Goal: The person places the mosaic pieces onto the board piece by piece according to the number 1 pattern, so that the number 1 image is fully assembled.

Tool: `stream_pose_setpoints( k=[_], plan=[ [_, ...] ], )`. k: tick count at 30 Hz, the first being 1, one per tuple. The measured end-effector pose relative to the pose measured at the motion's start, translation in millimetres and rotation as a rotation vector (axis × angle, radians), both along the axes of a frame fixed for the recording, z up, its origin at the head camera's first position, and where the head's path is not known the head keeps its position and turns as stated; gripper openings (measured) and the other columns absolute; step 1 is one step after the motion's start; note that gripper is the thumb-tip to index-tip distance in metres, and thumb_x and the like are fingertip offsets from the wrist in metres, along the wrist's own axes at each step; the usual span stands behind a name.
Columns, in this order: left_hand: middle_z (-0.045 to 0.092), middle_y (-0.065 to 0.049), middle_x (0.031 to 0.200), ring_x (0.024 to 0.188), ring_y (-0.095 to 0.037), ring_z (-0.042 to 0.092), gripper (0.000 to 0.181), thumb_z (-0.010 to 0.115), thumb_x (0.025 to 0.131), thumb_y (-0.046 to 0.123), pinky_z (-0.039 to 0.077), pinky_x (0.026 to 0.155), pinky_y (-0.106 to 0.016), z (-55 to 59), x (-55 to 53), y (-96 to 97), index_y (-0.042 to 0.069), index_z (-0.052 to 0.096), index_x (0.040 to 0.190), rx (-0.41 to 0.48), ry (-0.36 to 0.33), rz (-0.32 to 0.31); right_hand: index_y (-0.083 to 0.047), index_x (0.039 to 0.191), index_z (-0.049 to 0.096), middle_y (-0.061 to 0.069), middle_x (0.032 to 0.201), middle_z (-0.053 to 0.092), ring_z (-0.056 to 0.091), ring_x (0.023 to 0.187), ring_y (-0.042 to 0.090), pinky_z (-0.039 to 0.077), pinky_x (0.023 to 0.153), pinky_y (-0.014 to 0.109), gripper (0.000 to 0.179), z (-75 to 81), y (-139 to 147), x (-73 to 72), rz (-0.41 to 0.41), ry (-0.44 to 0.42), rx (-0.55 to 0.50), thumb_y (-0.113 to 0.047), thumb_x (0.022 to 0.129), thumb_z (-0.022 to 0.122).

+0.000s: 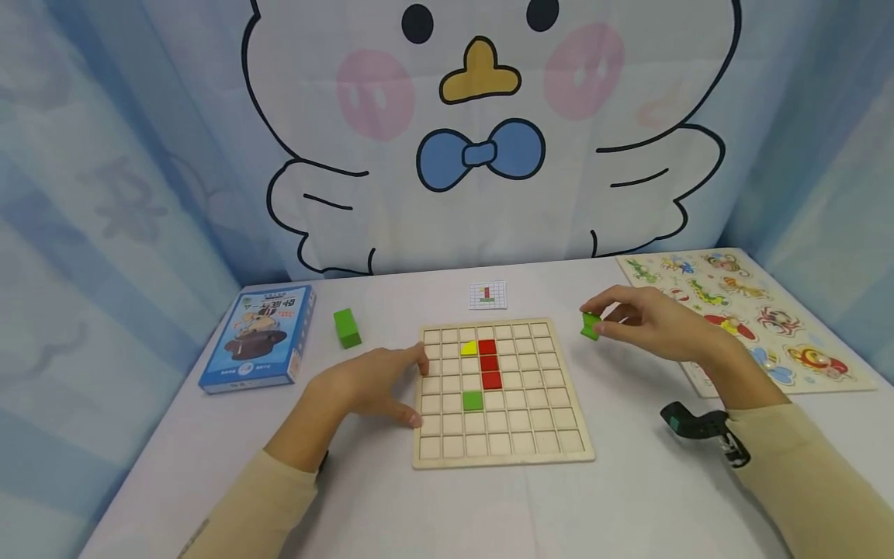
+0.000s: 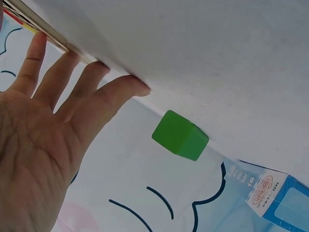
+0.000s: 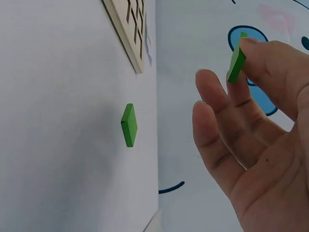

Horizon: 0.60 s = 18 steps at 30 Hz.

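A wooden grid board [image 1: 518,442] lies in the middle of the table. Three red squares [image 1: 490,363] run down one column, with a yellow piece [image 1: 469,348] left of the top one and a green square [image 1: 472,401] lower left. My left hand [image 1: 370,382] spreads its fingers along the board's left edge, fingertips touching it. To the right of the board, my right hand [image 1: 646,322] pinches a small green square tile [image 3: 237,63] between thumb and fingers, held above the table. Another green tile [image 3: 129,125] rests on the table below that hand.
A green block [image 1: 347,328] stands left of the board, near a blue box [image 1: 258,335]. A small pattern card [image 1: 487,296] lies behind the board. At the right is a puzzle board with animal pictures [image 1: 757,318]. A printed curtain [image 1: 482,225] hangs behind the table.
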<state>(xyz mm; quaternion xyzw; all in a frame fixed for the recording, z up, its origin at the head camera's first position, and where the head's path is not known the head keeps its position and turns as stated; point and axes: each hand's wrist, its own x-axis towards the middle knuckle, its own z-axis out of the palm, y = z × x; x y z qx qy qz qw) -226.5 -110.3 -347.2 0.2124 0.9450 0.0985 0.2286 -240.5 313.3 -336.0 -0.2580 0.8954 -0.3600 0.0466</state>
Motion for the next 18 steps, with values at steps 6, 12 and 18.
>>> stream_pose_setpoints(
  k=[6, 12, 18],
  plan=[
    [0.06, -0.002, 0.139, 0.106, -0.019, 0.056, 0.067, 0.091, 0.072, 0.053, 0.051, 0.099, -0.044, 2.2, 1.0, 0.7, 0.036, 0.052, 0.125, -0.02, 0.004, 0.011, -0.014, 0.127, 0.066, 0.011, 0.12, 0.071, 0.073, 0.091, 0.026, 0.056, 0.078, 0.027, 0.027, 5.8, -8.6, 3.3, 0.039, 0.009, -0.051, -0.011, 0.1, 0.068],
    [0.06, -0.002, 0.138, 0.106, -0.019, 0.056, 0.066, 0.091, 0.072, 0.052, 0.051, 0.099, -0.044, 3.9, 1.0, 0.6, 0.036, 0.052, 0.124, -0.016, 0.009, 0.007, -0.015, 0.127, 0.066, 0.007, 0.124, 0.068, 0.071, 0.091, 0.029, 0.056, 0.078, 0.028, 0.028, 6.8, -21.6, 6.7, 0.072, -0.01, -0.081, -0.012, 0.1, 0.068],
    [0.06, -0.002, 0.137, 0.106, -0.02, 0.055, 0.065, 0.091, 0.072, 0.051, 0.051, 0.097, -0.043, 1.8, 2.3, 0.7, 0.037, 0.052, 0.123, -0.007, -0.001, 0.014, -0.019, 0.127, 0.067, 0.006, 0.122, 0.069, 0.07, 0.091, 0.031, 0.056, 0.08, 0.029, 0.028, 2.1, -33.2, 8.5, 0.107, -0.036, -0.059, -0.016, 0.099, 0.07]
  ],
)
